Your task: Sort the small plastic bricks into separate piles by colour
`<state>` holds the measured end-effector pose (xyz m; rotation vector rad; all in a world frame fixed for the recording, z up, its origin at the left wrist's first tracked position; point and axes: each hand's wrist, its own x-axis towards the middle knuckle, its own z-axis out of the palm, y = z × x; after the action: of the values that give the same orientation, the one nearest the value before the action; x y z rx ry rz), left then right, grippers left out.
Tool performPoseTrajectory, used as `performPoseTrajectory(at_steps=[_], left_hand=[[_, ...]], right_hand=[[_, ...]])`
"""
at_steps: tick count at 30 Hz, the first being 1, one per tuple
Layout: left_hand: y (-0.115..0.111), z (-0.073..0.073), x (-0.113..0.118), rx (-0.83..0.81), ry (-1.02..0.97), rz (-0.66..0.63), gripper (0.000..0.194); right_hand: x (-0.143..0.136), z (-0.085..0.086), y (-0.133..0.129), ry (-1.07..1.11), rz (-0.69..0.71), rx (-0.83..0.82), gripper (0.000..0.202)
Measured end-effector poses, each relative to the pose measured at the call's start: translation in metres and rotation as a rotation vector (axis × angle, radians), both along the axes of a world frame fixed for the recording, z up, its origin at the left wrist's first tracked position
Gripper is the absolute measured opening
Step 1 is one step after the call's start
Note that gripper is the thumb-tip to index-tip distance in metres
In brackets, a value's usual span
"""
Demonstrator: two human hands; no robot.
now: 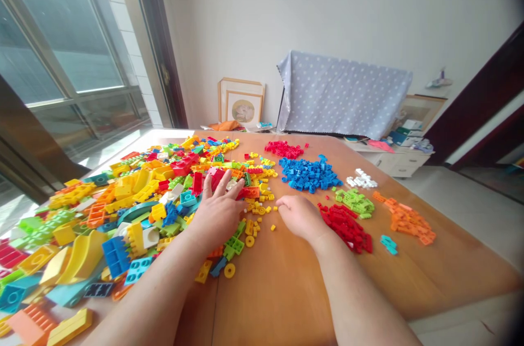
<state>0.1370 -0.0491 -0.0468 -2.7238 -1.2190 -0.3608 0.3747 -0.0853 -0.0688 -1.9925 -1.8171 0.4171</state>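
Fingers spread, my left hand rests over the right edge of a large mixed heap of toy building bricks. Red and orange bricks lie around its fingertips. My right hand is closed low over the table, its fingertips curled out of sight, so whatever it may hold is hidden. Small yellow bricks are scattered between the two hands. Just right of my right wrist lies a pile of red bricks. Beyond that hand is a pile of blue bricks.
On the wooden table, further piles hold crimson bricks, white bricks, lime green bricks, orange bricks and turquoise bricks. A dotted cloth hangs behind the table. Framed pictures lean against the wall.
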Motion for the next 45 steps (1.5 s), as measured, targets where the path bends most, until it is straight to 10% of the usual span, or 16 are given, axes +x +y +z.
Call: performPoseTrajectory(at_steps=[4, 11, 33, 45], left_hand=[[0.002, -0.003, -0.002, 0.038, -0.029, 0.036, 0.027], [0.002, -0.003, -0.002, 0.085, -0.046, 0.061, 0.026], [0.002, -0.002, -0.002, 0.105, -0.118, 0.068, 0.035], [0.003, 0.002, -0.003, 0.08, -0.135, 0.081, 0.036]], right_hand=[[-0.01, -0.002, -0.004, 0.102, 0.161, -0.033, 0.037], [-0.012, -0.002, 0.004, -0.1, -0.042, -0.045, 0.048], [-0.051, -0.007, 0.011, -0.055, 0.075, 0.074, 0.022], [0.053, 0.0, 0.008, 0.047, -0.179, 0.05, 0.028]])
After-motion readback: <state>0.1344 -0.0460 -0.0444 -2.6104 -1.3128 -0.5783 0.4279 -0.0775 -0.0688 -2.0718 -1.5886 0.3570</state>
